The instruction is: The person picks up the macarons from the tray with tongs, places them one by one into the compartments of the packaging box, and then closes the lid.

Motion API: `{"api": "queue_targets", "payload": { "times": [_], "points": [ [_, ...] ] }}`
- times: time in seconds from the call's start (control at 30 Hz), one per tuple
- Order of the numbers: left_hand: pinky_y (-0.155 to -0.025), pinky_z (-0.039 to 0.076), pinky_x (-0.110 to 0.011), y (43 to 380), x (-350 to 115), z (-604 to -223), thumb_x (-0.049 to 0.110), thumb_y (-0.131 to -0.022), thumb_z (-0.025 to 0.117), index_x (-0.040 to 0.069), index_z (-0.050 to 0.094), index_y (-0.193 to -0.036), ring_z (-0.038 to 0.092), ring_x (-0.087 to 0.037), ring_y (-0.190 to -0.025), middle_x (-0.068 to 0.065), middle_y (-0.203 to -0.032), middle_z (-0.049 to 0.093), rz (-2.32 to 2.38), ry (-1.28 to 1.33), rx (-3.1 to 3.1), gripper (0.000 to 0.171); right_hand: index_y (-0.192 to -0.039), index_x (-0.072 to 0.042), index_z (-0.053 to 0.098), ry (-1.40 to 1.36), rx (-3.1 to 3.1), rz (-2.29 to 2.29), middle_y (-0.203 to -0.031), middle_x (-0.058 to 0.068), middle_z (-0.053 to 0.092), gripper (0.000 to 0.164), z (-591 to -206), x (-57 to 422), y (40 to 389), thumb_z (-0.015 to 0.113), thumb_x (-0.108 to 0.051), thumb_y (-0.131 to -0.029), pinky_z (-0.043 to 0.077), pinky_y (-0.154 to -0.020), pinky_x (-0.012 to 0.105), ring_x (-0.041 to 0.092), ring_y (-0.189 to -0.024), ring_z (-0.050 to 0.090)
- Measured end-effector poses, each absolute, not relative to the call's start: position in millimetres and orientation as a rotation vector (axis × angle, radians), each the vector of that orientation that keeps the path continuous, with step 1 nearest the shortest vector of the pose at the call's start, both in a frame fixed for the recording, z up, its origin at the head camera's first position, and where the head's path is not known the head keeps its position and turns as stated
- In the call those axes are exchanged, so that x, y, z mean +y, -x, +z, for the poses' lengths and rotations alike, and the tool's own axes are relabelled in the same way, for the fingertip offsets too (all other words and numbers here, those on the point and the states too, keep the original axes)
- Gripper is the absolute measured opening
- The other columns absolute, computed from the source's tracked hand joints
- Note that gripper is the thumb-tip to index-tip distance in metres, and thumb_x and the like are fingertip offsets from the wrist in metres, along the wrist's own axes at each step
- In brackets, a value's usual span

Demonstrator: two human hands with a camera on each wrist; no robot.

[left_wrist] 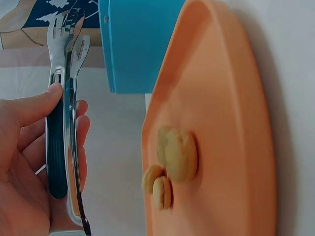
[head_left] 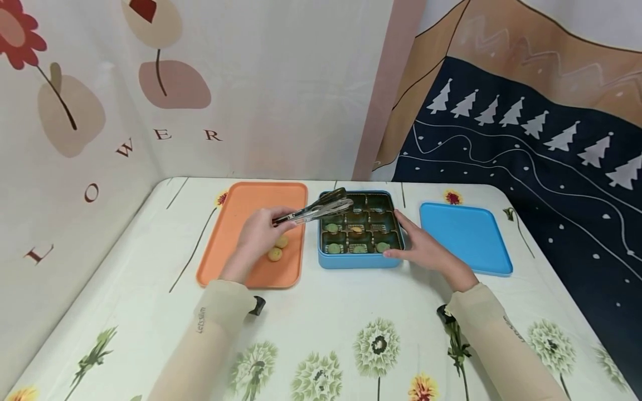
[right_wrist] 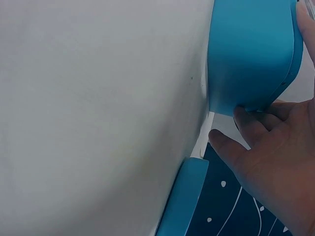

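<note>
In the head view my left hand [head_left: 258, 234] is over the orange tray [head_left: 286, 278], gripping metal tongs [head_left: 316, 210] with black handle grips. Their slotted tips reach over the back left of a blue box [head_left: 358, 262]; the left wrist view shows nothing between them. Below the hand, small yellow round cookies [head_left: 275, 254] lie on the tray. Inside the box is a dark divided insert [head_left: 378, 200], with green round cookies [head_left: 335, 248] in several compartments. My right hand [head_left: 426, 248] rests at the box's right side, thumb at the front corner, the fingers spread along the side wall.
A flat blue lid [head_left: 466, 236] lies to the right of the box, behind my right wrist. The table's floral cloth [head_left: 321, 323] spreads in front. Patterned curtains [head_left: 281, 111] stand along the back and sides.
</note>
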State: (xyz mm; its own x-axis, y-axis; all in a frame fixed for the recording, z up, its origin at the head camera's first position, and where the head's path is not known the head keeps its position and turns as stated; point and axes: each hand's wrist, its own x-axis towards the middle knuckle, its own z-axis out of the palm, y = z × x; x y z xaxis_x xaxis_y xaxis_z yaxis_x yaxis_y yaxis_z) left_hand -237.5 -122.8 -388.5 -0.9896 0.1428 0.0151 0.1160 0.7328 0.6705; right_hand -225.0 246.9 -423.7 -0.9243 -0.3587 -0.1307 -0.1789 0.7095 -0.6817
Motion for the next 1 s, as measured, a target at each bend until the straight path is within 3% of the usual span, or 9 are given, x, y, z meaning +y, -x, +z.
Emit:
{"api": "queue_targets", "payload": {
  "times": [0.37,0.63,1.0],
  "points": [
    [-0.063,0.043,-0.030,234,-149,-386,0.027,-0.096,0.068,0.017,0.068,-0.128,0.064,-0.025,-0.081,-0.008,-0.102,0.075,1.171,-0.231,2.924,0.034,-0.162,-0.016,-0.001,0.423,2.662,-1.028,-0.169,0.012,0.002,0.111,-424,246,224,0.076,-0.043,-0.087,0.023,-0.115,0.068,0.044,-0.153,0.012],
    [-0.066,0.044,-0.032,230,-167,-386,0.025,-0.096,0.068,0.013,0.068,-0.128,0.059,-0.024,-0.085,-0.011,-0.115,0.073,1.174,-0.197,2.957,0.033,-0.162,-0.017,-0.002,0.416,2.663,-1.030,-0.169,0.013,0.002,0.110,-424,246,224,0.076,-0.041,-0.088,0.023,-0.115,0.069,0.045,-0.152,0.013],
    [-0.081,0.049,-0.042,226,-187,-388,0.028,-0.095,0.069,0.012,0.069,-0.126,0.066,-0.028,-0.100,-0.013,-0.119,0.073,1.114,-0.127,3.047,0.035,-0.162,-0.019,-0.002,0.421,2.662,-1.031,-0.169,0.012,0.002,0.110,-424,247,224,0.076,-0.043,-0.087,0.024,-0.115,0.068,0.045,-0.153,0.013]
  ]
}}
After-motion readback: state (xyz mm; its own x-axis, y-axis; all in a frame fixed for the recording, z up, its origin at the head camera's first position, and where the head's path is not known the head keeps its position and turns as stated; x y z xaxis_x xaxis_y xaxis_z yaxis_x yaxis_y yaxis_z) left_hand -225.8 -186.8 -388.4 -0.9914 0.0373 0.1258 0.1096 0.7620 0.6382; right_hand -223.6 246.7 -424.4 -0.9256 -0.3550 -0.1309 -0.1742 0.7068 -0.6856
